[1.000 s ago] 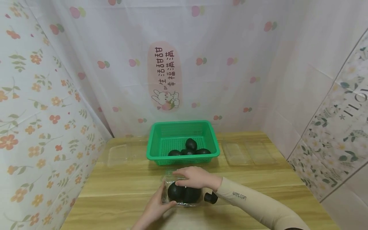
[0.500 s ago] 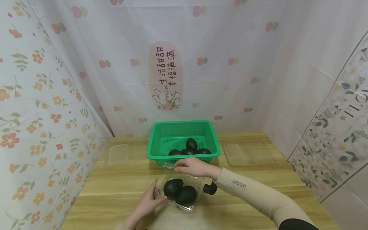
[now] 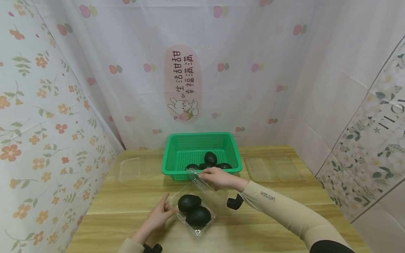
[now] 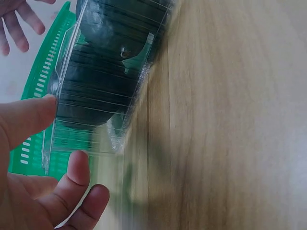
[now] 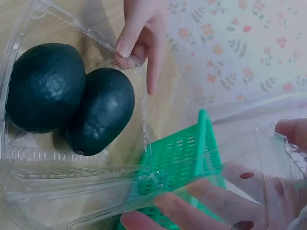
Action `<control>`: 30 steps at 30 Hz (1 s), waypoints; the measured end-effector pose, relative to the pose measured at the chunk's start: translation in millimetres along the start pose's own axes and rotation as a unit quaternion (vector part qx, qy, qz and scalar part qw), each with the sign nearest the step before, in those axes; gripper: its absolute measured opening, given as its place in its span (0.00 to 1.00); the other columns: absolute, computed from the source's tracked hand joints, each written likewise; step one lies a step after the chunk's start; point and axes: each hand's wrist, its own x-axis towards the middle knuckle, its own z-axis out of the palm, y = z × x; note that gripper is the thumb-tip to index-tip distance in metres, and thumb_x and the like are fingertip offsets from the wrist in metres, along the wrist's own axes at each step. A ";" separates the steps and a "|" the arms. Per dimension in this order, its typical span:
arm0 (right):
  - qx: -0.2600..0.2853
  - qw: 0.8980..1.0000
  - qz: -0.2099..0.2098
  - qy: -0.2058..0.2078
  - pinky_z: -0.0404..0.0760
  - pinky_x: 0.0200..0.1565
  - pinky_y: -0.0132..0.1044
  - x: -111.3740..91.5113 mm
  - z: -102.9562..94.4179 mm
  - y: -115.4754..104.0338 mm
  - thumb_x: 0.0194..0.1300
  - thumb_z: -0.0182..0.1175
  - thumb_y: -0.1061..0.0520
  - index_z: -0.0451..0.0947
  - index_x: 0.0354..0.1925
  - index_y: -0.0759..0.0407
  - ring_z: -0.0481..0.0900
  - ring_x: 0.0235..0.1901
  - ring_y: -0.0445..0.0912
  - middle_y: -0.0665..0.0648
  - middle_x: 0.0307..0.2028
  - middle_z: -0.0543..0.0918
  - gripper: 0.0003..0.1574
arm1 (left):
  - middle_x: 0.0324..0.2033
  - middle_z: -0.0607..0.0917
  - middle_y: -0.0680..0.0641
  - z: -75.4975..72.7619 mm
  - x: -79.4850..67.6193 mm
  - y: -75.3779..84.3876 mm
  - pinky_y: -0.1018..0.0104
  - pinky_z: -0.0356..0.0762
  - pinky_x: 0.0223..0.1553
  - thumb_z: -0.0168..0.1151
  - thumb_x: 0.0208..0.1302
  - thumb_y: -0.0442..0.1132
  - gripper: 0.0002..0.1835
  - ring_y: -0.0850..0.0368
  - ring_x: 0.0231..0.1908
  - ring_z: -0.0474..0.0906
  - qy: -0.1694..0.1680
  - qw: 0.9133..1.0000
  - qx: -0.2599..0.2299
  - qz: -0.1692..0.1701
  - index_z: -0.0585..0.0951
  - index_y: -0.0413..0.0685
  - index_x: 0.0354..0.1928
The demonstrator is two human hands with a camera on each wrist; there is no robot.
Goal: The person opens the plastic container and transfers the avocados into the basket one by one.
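Note:
Two dark avocados (image 3: pixel 198 216) (image 5: pixel 48 86) lie side by side in the clear plastic clamshell box (image 3: pixel 197 232), which sits turned with one corner toward me. My left hand (image 3: pixel 158 214) pinches the box's left edge; in the left wrist view its thumb (image 4: pixel 38 115) lies on the rim. My right hand (image 3: pixel 218 176) grips the far edge of the raised clear lid (image 3: pixel 202 182). In the right wrist view the right hand's fingers (image 5: pixel 187 211) show through the lid, spread behind it. The hinge lies between lid and base.
A green perforated basket (image 3: pixel 171 154) stands behind the box, holding several more dark avocados (image 3: pixel 210 158). Clear plastic containers lie on the wooden table (image 3: pixel 107 218): one clear container (image 3: pixel 129 169) at left, others (image 3: pixel 261 169) at right. Printed curtains surround the table.
The box has turned so a corner points toward me. My right hand has moved from over the avocados away toward the basket, lifting the lid. The left hand has shifted slightly left.

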 end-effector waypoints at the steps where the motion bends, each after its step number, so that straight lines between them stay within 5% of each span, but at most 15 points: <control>1: 0.005 1.000 0.005 0.003 0.73 0.24 0.39 -0.9 -0.4 0.5 0.75 0.47 0.41 0.76 0.56 0.63 0.69 0.21 0.45 0.53 0.26 0.74 0.29 | 0.26 0.79 0.51 -0.1 0.7 -0.3 0.68 0.73 0.34 0.66 0.63 0.41 0.46 0.58 0.30 0.75 0.002 1.000 -0.003 -0.003 0.49 0.25 0.71; 4: 0.020 1.000 0.018 0.011 0.81 0.31 0.46 -3.4 -0.5 2.0 0.74 0.48 0.41 0.72 0.62 0.63 0.80 0.42 0.54 0.59 0.49 0.78 0.32 | 0.26 0.78 0.50 -0.4 2.1 -0.3 0.68 0.71 0.30 0.66 0.63 0.42 0.46 0.58 0.28 0.73 0.008 1.000 -0.005 -0.010 0.50 0.26 0.71; 7: 0.027 0.999 0.023 0.019 0.83 0.36 0.50 -6.1 0.0 3.4 0.75 0.48 0.42 0.69 0.65 0.64 0.76 0.55 0.61 0.63 0.62 0.72 0.33 | 0.25 0.77 0.50 -0.6 3.4 -0.5 0.68 0.70 0.25 0.66 0.63 0.40 0.44 0.57 0.26 0.72 0.015 1.000 -0.007 -0.016 0.51 0.27 0.71; 15: 0.080 0.995 0.017 0.048 0.83 0.35 0.54 -18.3 -1.9 10.0 0.76 0.48 0.48 0.65 0.64 0.72 0.75 0.55 0.66 0.73 0.60 0.71 0.33 | 0.26 0.79 0.49 -0.5 7.1 1.8 0.66 0.71 0.24 0.65 0.63 0.39 0.42 0.57 0.23 0.71 0.031 0.999 0.001 -0.017 0.54 0.29 0.71; 23: 0.102 0.991 -0.011 0.087 0.84 0.32 0.51 -30.2 -5.0 21.5 0.75 0.49 0.51 0.69 0.61 0.74 0.80 0.49 0.62 0.73 0.55 0.76 0.29 | 0.28 0.84 0.51 -0.4 13.1 5.8 0.60 0.73 0.39 0.65 0.63 0.35 0.39 0.59 0.30 0.77 0.042 0.999 0.017 0.004 0.57 0.28 0.69; 30: 0.098 0.989 -0.023 0.111 0.84 0.29 0.46 -37.7 -8.3 35.4 0.75 0.50 0.53 0.71 0.58 0.75 0.82 0.46 0.59 0.71 0.52 0.79 0.27 | 0.26 0.82 0.51 1.5 19.8 7.6 0.63 0.73 0.34 0.65 0.61 0.31 0.40 0.60 0.26 0.74 0.068 0.997 0.018 0.020 0.55 0.27 0.70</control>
